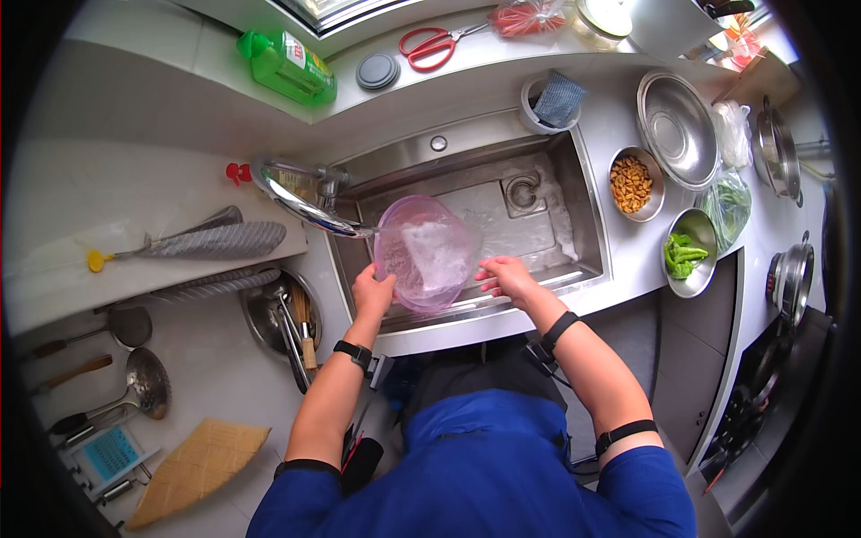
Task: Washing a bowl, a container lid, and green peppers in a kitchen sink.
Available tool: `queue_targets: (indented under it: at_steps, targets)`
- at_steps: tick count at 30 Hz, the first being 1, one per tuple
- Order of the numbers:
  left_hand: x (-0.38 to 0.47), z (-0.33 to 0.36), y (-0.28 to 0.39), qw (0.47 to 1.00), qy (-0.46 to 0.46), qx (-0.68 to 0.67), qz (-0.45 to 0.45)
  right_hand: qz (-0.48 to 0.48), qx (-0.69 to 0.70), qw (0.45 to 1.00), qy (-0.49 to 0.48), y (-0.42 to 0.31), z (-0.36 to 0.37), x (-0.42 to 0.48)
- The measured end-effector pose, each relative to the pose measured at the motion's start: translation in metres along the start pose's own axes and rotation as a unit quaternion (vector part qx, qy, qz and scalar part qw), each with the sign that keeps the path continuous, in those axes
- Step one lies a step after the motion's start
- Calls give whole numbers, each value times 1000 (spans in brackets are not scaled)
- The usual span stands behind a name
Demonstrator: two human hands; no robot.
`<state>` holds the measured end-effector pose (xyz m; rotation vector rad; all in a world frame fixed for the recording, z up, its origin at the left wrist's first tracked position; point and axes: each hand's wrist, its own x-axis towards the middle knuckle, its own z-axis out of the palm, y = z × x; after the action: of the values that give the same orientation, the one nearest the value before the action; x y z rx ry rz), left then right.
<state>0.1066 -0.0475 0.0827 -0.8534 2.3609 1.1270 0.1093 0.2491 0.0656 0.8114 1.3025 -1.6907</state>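
My left hand (pixel 375 292) grips the near-left rim of a pink translucent plastic basin (pixel 459 232), tilted over the stainless steel sink (pixel 592 235). Something white, foam or a cloth, shows through the basin; I cannot tell which. The chrome faucet (pixel 303 207) reaches over the basin's left rim, and water seems to run from it. Just right of the basin, my right hand (pixel 508 279) hangs over the sink's near side with fingers apart and nothing in them. Suds and water lie on the sink floor around the drain (pixel 523 193).
Right of the sink stand a bowl of brown pieces (pixel 631 185), a bowl of green peppers (pixel 686 255) and a large steel basin (pixel 676 131). A white tub (pixel 531 121) with a blue cloth sits at the sink's back corner. Red-handled scissors (pixel 430 48) lie on the ledge.
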Motion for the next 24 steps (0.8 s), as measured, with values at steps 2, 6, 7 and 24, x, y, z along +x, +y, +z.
queue_targets:
  at_steps: [2,6,7,24]
  targets:
    - [-11,3,23,1000,15,11,7,0,-28,999,-33,-6,12,3]
    - [-25,4,43,988,99,72,90,-11,-79,990,-115,-14,42,14]
    - [-25,4,42,988,102,73,89,-11,-81,990,-119,-17,51,16]
    - [-55,0,44,941,64,125,308,-144,-1,987,-70,-46,129,41]
